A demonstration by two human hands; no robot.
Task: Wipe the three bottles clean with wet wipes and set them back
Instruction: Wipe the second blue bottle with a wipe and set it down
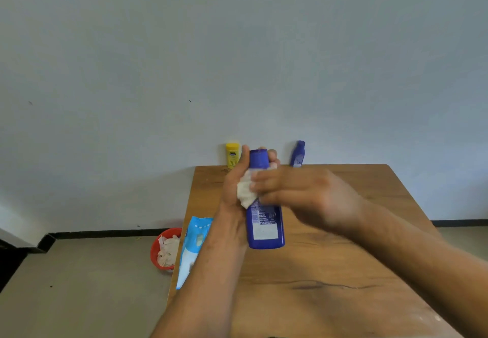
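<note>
Left hand (235, 182): centre of the frame, grips the blue bottle (264, 227) near its top, thumb on the left side of the cap, fingers curled round the far side.
Right hand (298, 195): just right of centre, holds the wipe (244, 190) against the blue bottle, fingers laid across its upper body (motion blur hides the finer finger positions).
Blue bottle: upright, cap up, held above the counter (330, 285), printed label facing the camera on the lower half.
Wipe: white, crumpled, bunched between the right fingers and the left palm, touching the bottle below the cap.
Yellow bottle (232, 155): upright at the far edge of the counter by the wall, partly behind the left thumb.
Small bottle (298, 153): blue, at the far edge, right of the hands, well apart from the yellow bottle.
Pack (194, 242): light blue, flat on the left edge of the counter, partly behind the left forearm.
Bowl (155, 248): red, on the floor left of the counter, holding crumpled white wipes.
</note>
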